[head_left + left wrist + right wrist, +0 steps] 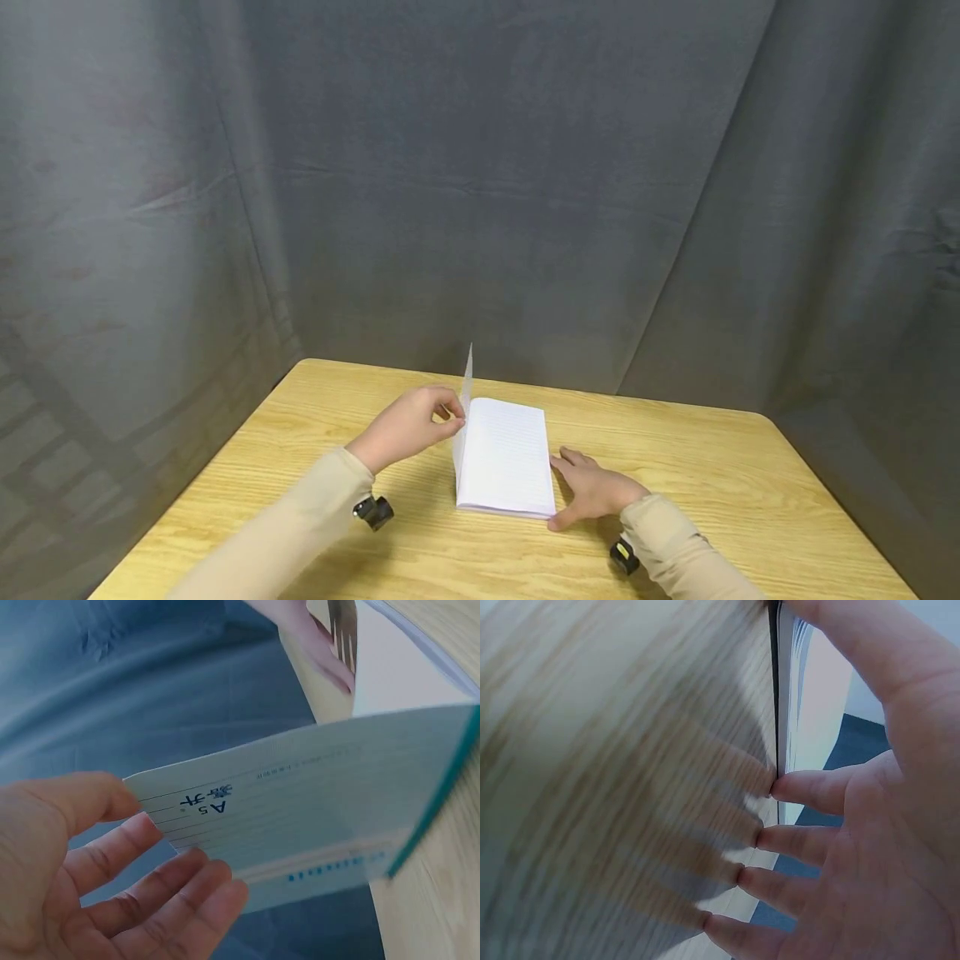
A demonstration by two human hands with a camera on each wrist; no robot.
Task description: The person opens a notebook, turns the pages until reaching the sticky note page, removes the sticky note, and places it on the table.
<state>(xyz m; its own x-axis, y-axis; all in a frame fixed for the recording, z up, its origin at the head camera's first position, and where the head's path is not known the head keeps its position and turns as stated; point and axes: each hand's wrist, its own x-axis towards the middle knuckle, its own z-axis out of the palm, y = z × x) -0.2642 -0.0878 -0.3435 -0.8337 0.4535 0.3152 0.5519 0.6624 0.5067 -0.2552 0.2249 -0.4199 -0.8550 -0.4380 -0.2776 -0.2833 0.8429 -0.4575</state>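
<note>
A notebook (pixel 506 454) lies on the table with a ruled white page facing up. Its cover (pixel 464 392) stands nearly upright along the left side. My left hand (pixel 416 425) pinches the cover's free edge between thumb and forefinger. In the left wrist view, the printed cover (pixel 300 802) shows "A5" lettering and a teal spine strip (pixel 435 795). My right hand (pixel 596 487) rests at the notebook's right side, thumb at the near corner. In the right wrist view, its spread fingers (pixel 802 844) reach down to the table beside the page edges (pixel 784 697).
The wooden table (pixel 750 500) has rounded far corners. Grey curtains (pixel 480 183) hang behind it and along both sides. A small dark wrist device (pixel 373 512) sits below the left sleeve, another (pixel 624 555) by the right one.
</note>
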